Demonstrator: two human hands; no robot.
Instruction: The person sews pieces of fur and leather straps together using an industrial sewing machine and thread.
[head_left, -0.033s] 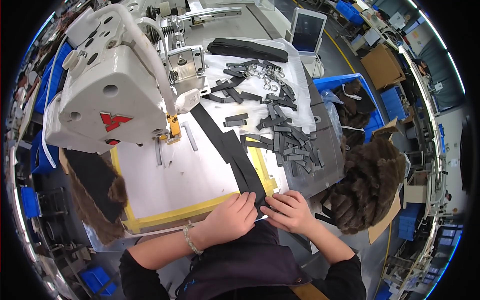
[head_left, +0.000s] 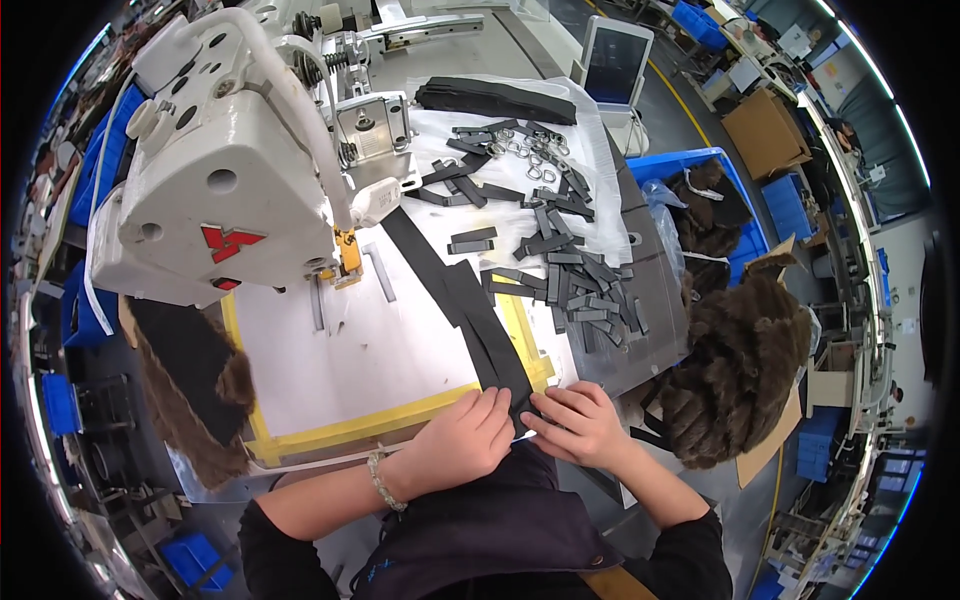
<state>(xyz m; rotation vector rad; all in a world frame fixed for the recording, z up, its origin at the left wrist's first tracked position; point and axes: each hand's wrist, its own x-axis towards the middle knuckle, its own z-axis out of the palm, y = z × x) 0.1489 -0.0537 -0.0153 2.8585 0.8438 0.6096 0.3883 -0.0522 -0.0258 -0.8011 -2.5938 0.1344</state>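
Note:
My left hand (head_left: 468,432) and my right hand (head_left: 578,426) come together at the table's near edge. Between them they pinch the near end of a black fabric strip (head_left: 490,335), fingers closed on it from both sides. The far part overlaps a second black strip (head_left: 420,257), which runs toward the white sewing machine (head_left: 225,180). Small dark webbing pieces (head_left: 560,245) lie heaped to the right of the strips. Beyond them are metal rings (head_left: 535,150) and a stack of long black strips (head_left: 495,100). My fingers hide the held end.
Yellow tape (head_left: 350,422) borders the white work surface. A brown fur piece with black backing (head_left: 195,370) hangs at the left edge. More brown fur (head_left: 740,370) is bundled at right, near a blue bin (head_left: 755,215). A small screen (head_left: 613,62) stands at the back.

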